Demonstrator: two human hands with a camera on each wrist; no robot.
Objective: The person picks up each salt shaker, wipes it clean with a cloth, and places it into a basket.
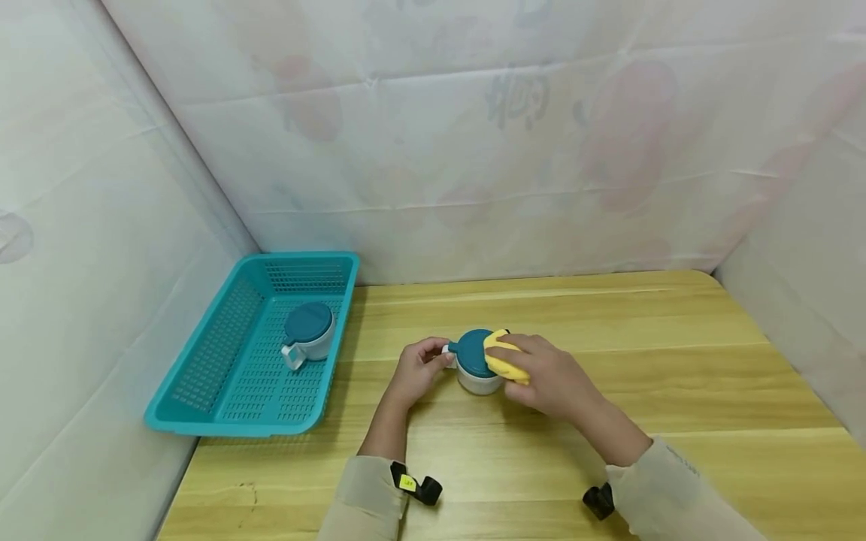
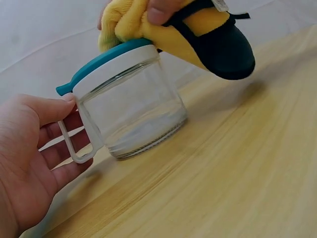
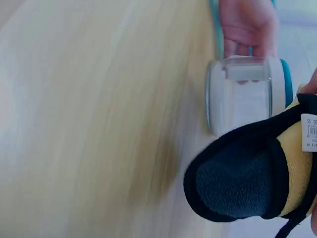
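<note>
A small glass jar [image 2: 136, 101] with a white collar, white handle [image 2: 74, 144] and teal lid [image 1: 472, 352] stands on the table. My left hand [image 1: 417, 370] holds it by the handle, with the thumb near the lid's tab and the fingers behind the handle in the left wrist view. In my right hand [image 1: 551, 379] is a bunched yellow cloth [image 1: 497, 342] with dark trim, lying against the right side of the lid. A dark rounded end of this cloth [image 3: 233, 183] hangs beside the jar in the right wrist view.
A teal plastic basket [image 1: 162, 406] stands to the left on the wooden table [image 1: 609, 466]. Inside it lies a second, similar lidded jar [image 1: 310, 334], tilted, with its handle toward me. Pale fabric walls [image 1: 440, 150] rise behind the table and on both sides.
</note>
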